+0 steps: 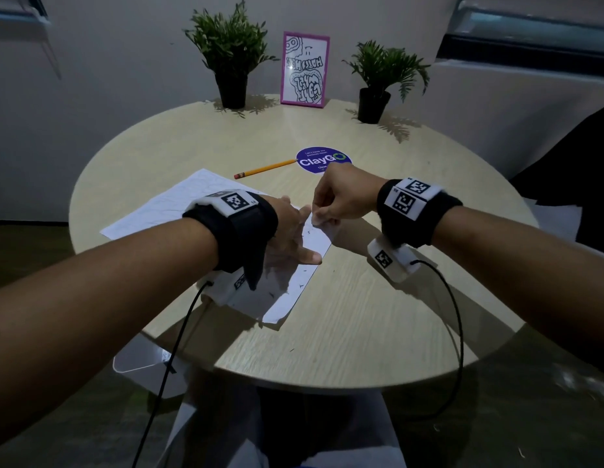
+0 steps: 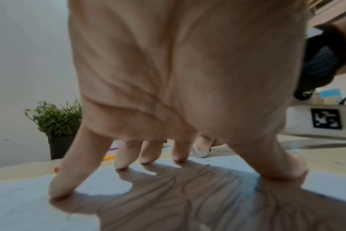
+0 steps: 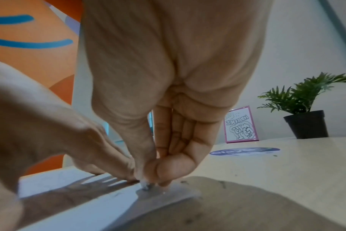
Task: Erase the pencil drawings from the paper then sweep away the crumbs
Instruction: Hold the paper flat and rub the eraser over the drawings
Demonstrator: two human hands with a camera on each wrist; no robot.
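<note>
A white sheet of paper (image 1: 179,204) with faint pencil lines lies on the round wooden table (image 1: 361,315). My left hand (image 1: 290,234) presses down on the paper with spread, straight fingers (image 2: 59,186). My right hand (image 1: 331,204) pinches a small white eraser (image 1: 316,220) and holds its tip (image 3: 146,186) on the paper's right corner, just beyond the left fingertips. The eraser (image 2: 201,152) also shows past the left fingers. Dark crumbs (image 1: 302,286) lie on the paper and on the table beside it.
A yellow pencil (image 1: 265,169) lies behind the paper beside a round purple sticker (image 1: 322,158). Two potted plants (image 1: 231,52) (image 1: 381,79) and a pink picture frame (image 1: 304,69) stand at the table's far edge. Black cables hang from both wrists over the near edge.
</note>
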